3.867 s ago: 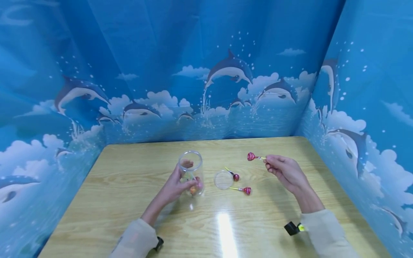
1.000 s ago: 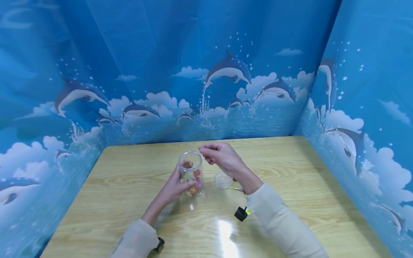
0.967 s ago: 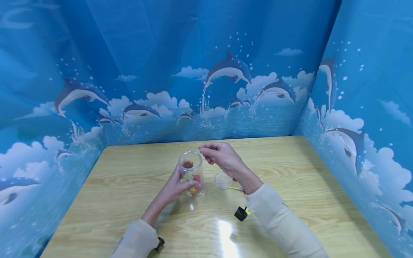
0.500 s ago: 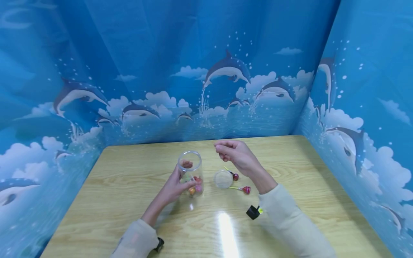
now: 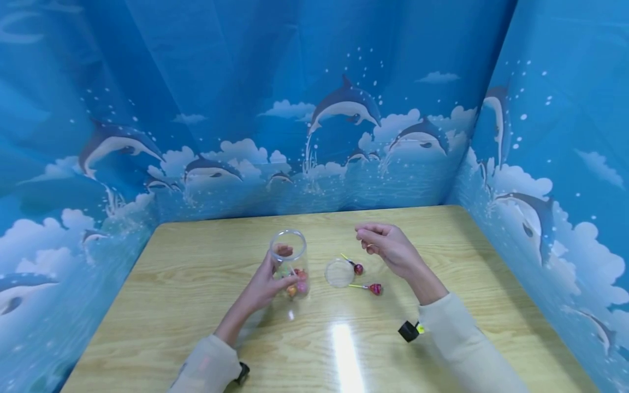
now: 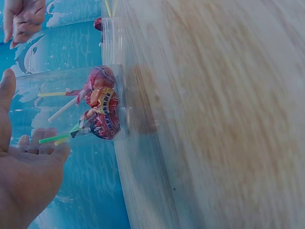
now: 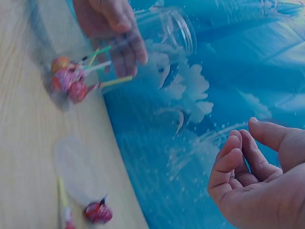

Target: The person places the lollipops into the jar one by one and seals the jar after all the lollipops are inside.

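A clear plastic jar (image 5: 300, 261) stands upright on the table with no lid on it. Several wrapped lollipops (image 6: 103, 102) lie at its bottom, heads down and sticks pointing up. My left hand (image 5: 266, 283) holds the jar from the left side, thumb in front and fingers behind. To the right, my right hand (image 5: 393, 250) hovers above the table, fingers loosely bent and nothing between them. Below and left of it lie two loose lollipops, a dark red one (image 5: 358, 269) and a red one (image 5: 375, 289) with a yellow stick.
The jar's round clear lid (image 5: 339, 273) lies flat beside the jar, against the sticks of the loose lollipops. A wood-grain table (image 5: 196, 305) reaches back to a blue dolphin-print curtain (image 5: 236, 82), which also rises on both sides.
My right hand carried a red lollipop from the right to above the jar and let it drop in. It has since drawn back to the right. My left hand stays on the jar.
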Demonstrator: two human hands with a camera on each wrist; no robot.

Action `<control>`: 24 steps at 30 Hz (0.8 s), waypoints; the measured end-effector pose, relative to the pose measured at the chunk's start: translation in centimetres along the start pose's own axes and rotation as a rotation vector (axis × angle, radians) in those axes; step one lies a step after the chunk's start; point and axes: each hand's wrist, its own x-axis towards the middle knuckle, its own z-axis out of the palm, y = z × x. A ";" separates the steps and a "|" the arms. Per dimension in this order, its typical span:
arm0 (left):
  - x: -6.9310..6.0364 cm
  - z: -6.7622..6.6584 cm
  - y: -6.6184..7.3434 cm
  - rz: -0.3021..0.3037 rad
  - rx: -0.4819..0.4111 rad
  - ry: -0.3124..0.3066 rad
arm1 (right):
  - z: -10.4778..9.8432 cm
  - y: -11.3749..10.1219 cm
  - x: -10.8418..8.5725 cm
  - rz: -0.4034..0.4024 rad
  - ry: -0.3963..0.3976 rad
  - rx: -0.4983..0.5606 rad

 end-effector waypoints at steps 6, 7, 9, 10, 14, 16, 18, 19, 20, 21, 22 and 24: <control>0.0 0.0 -0.1 -0.003 0.004 0.000 | -1.9 1.7 -0.5 0.040 0.053 -0.014; 0.0 0.0 -0.1 -0.003 0.005 0.000 | -2.3 2.0 -0.7 0.047 0.057 -0.018; 0.0 0.0 -0.1 -0.004 0.007 0.000 | -2.9 2.7 -1.0 0.063 0.067 -0.024; 0.0 0.0 0.0 -0.005 0.007 0.000 | -3.3 3.0 -1.2 0.074 0.075 -0.026; 0.0 0.0 0.0 -0.013 0.008 -0.001 | -4.6 4.4 -2.0 0.110 0.079 -0.045; -0.1 0.0 0.1 -0.014 0.013 -0.002 | -5.1 5.0 -2.4 0.125 0.076 -0.059; -0.1 0.0 0.1 -0.016 0.021 0.000 | -5.6 5.6 -2.8 0.136 0.076 -0.074; -0.1 0.0 0.1 -0.018 0.024 0.001 | -5.8 5.9 -3.0 0.141 0.078 -0.082; -0.1 0.0 0.1 -0.018 0.025 0.001 | -5.9 6.2 -3.1 0.148 0.079 -0.090; -0.1 0.0 0.1 -0.020 0.026 0.001 | -6.0 6.4 -3.2 0.156 0.080 -0.100; -0.1 0.0 0.1 -0.020 0.026 0.001 | -6.1 6.7 -3.3 0.165 0.081 -0.114; -0.1 0.0 0.0 -0.024 0.023 -0.001 | -6.2 7.1 -3.5 0.180 0.082 -0.131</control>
